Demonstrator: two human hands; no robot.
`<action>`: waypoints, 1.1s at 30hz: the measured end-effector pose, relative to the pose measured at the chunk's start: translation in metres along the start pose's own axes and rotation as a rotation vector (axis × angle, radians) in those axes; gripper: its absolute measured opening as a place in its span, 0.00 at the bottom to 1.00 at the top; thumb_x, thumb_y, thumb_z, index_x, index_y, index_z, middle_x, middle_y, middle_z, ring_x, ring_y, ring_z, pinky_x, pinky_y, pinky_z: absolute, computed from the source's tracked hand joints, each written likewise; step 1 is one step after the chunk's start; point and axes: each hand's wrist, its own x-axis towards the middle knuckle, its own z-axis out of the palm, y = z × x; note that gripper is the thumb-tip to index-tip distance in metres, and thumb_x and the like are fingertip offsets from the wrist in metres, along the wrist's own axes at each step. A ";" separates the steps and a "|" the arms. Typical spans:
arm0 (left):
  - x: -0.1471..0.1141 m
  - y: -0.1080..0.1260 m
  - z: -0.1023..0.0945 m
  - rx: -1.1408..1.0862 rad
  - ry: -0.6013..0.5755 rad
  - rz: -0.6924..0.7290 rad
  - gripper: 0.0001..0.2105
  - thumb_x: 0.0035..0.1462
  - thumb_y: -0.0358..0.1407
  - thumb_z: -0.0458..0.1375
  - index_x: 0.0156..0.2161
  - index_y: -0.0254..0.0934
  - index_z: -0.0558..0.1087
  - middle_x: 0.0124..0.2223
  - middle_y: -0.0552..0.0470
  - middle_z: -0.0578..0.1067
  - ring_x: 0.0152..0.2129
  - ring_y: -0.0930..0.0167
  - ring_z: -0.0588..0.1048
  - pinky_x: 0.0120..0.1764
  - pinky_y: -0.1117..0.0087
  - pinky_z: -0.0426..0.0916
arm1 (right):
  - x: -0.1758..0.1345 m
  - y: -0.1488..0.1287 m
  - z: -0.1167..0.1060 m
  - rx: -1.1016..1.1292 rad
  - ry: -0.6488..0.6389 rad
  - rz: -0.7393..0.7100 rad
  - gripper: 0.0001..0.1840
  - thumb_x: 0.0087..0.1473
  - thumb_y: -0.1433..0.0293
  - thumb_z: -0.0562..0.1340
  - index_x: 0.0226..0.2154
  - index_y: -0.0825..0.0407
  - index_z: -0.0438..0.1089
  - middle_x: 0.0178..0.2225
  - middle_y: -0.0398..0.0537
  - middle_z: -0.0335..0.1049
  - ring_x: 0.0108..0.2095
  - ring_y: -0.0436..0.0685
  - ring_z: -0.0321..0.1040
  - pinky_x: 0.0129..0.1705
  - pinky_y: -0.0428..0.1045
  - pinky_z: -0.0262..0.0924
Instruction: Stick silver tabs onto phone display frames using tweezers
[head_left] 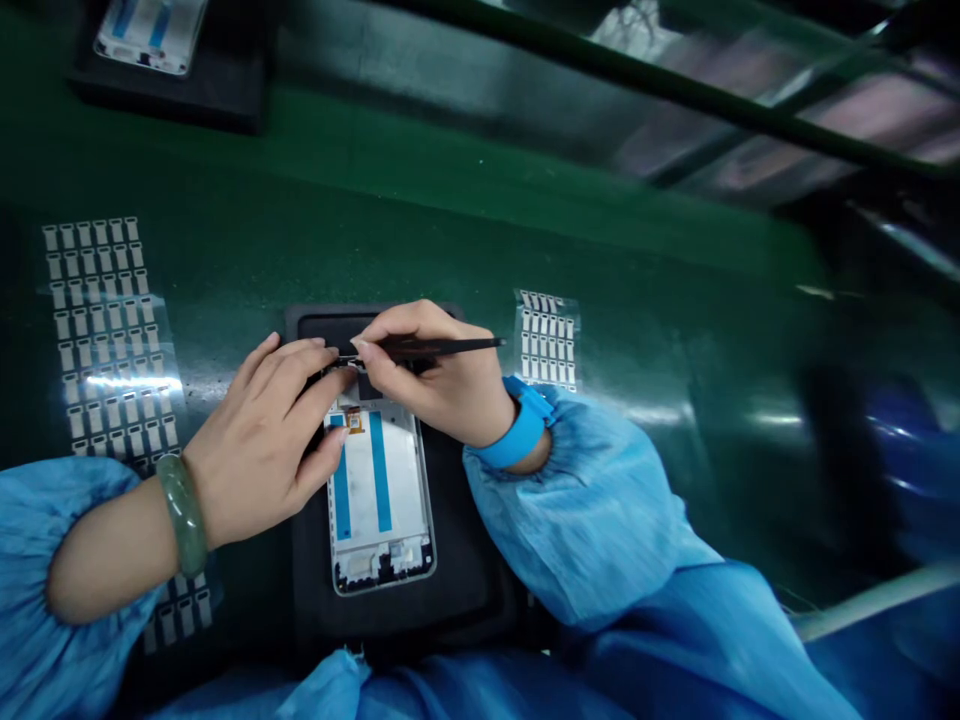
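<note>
A phone frame (401,490) with two blue adhesive strips lies in a black foam tray (480,560). My right hand (442,375) pinches dark tweezers (457,346), their tip angled left over the upper end of the frame. Resting on the upper left of the frame, my left hand (274,430) has its fingers stretched and spread, the fingertips close to the tweezers' tip. Between its thumb and the frame shows a small orange flex cable (355,422). My fingers hide most of the frame's top end.
A clear sheet of small white stickers (112,330) lies on the green mat at left, partly under my left arm. A smaller sticker sheet (547,340) lies right of the tray. Another phone frame (150,35) sits on a black block (172,100) at the far left.
</note>
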 end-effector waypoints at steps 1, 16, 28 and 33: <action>0.000 0.000 0.000 -0.001 0.001 0.001 0.20 0.60 0.36 0.50 0.55 0.28 0.63 0.53 0.38 0.65 0.56 0.56 0.61 0.60 0.46 0.55 | 0.000 0.000 0.000 -0.006 0.002 -0.002 0.02 0.53 0.75 0.61 0.31 0.52 0.68 0.31 0.40 0.72 0.32 0.45 0.70 0.36 0.42 0.66; 0.000 0.000 0.000 0.005 0.002 -0.001 0.20 0.60 0.36 0.50 0.55 0.28 0.63 0.53 0.37 0.65 0.55 0.56 0.62 0.59 0.45 0.56 | 0.002 -0.001 0.003 -0.101 0.007 -0.071 0.01 0.53 0.75 0.62 0.31 0.54 0.69 0.30 0.41 0.73 0.32 0.46 0.71 0.36 0.42 0.66; 0.001 0.001 0.000 0.000 0.003 -0.010 0.20 0.60 0.35 0.49 0.55 0.27 0.64 0.54 0.36 0.65 0.56 0.55 0.62 0.59 0.45 0.56 | 0.002 -0.003 0.005 -0.196 -0.012 -0.069 0.01 0.54 0.74 0.62 0.32 0.53 0.69 0.31 0.40 0.75 0.34 0.46 0.72 0.39 0.41 0.66; 0.001 0.001 0.000 0.002 -0.009 -0.014 0.19 0.59 0.35 0.49 0.54 0.28 0.64 0.53 0.37 0.65 0.56 0.55 0.62 0.60 0.45 0.55 | 0.006 -0.003 0.005 -0.191 -0.033 -0.022 0.03 0.54 0.73 0.62 0.34 0.55 0.69 0.34 0.42 0.75 0.33 0.46 0.72 0.36 0.40 0.66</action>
